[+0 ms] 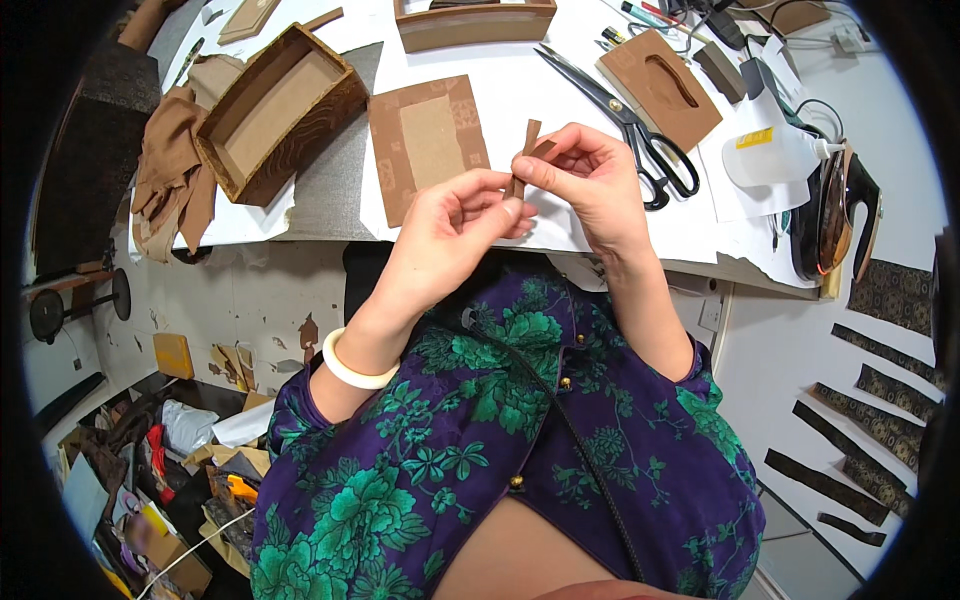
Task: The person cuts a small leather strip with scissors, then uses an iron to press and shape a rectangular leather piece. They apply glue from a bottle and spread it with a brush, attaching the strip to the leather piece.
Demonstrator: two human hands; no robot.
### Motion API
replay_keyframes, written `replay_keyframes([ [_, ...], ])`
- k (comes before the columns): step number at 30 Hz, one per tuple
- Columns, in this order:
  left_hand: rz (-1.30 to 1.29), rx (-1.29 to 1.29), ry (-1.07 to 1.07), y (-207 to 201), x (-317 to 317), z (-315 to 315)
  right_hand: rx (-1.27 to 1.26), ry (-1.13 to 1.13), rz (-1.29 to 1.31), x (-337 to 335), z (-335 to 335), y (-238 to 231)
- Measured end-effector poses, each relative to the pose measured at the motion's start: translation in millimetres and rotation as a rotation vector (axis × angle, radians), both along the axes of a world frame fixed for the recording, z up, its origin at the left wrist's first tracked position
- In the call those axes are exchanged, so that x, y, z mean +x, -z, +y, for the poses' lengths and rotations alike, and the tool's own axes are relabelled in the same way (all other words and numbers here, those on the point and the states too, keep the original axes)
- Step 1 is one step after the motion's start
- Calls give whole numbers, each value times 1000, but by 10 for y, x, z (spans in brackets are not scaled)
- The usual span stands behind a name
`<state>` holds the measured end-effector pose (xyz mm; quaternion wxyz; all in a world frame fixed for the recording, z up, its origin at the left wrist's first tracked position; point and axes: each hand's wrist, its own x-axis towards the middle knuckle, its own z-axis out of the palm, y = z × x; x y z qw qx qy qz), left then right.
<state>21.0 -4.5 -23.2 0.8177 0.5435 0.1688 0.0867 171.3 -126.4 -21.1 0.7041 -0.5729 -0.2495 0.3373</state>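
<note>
The two bare hands meet over the near edge of the counter, pinching a small brown strip between them. The left hand grips its lower part between thumb and fingertips, and the right hand nips it a little higher. One end sticks up above the fingers and another piece juts to the right (whether this is one folded strip or two, I cannot tell), while the middle is hidden behind the fingertips. The left hand also covers the lower right corner of a brown panel lying flat. Black scissors lie to the right, their upper handle partly over a brown board with a cut-out. An open wooden box stands at the left beside crumpled brown cloth. A second box is cut off by the top edge, so its contents barely show.
</note>
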Motion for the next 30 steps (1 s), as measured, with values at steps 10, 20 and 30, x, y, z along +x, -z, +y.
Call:
replay_keyframes([
  [10,27,-2,-113,31,-60,1,65,54,60,-61,56,46],
  [20,9,-134,-154,54,-114,42,118,114,103,-90,130,70],
  [30,52,-45,-234,60,-232,164,47,134,50,-119,272,29],
])
